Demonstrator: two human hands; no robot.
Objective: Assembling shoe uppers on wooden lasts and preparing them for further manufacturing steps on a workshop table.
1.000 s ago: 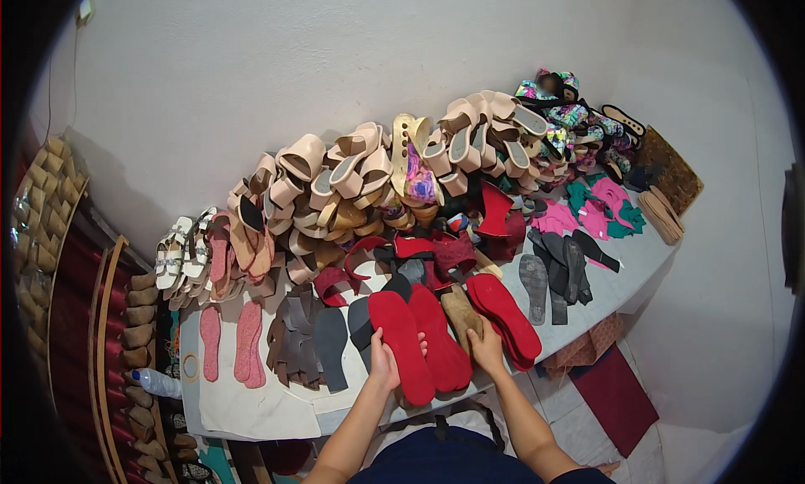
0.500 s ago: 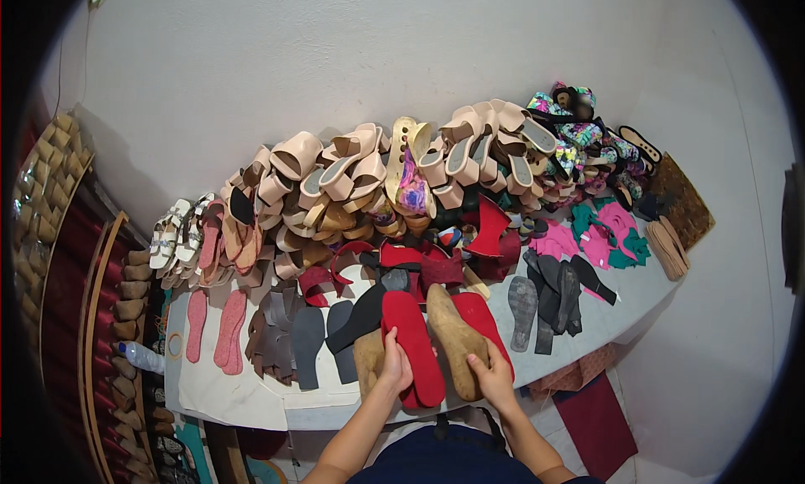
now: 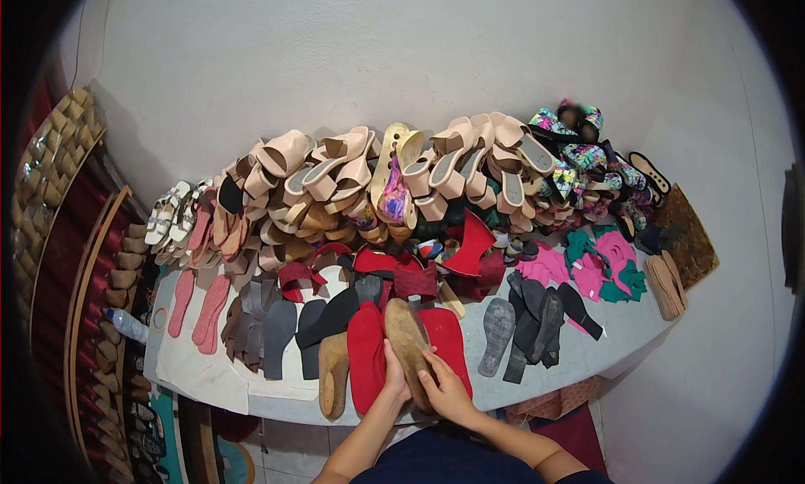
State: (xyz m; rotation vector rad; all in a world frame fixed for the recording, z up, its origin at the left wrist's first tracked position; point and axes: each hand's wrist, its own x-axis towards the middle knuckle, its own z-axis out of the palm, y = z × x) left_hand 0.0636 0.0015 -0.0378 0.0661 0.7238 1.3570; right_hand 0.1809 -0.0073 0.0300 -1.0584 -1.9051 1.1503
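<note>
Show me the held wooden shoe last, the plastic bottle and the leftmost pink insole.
Held wooden shoe last point(image 3: 407, 335): head view, mid-body.
Plastic bottle point(image 3: 127, 324): head view, middle of its side.
Leftmost pink insole point(image 3: 181, 303): head view, middle of its face.

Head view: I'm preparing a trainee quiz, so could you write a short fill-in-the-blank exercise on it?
1. Between the left hand and right hand is a shoe last, with ____ soles on either side of it.
2. The bottle is by the table's ____ end.
3. The flat insoles nearest the bottle are ____.
Missing words: red; left; pink.
</note>
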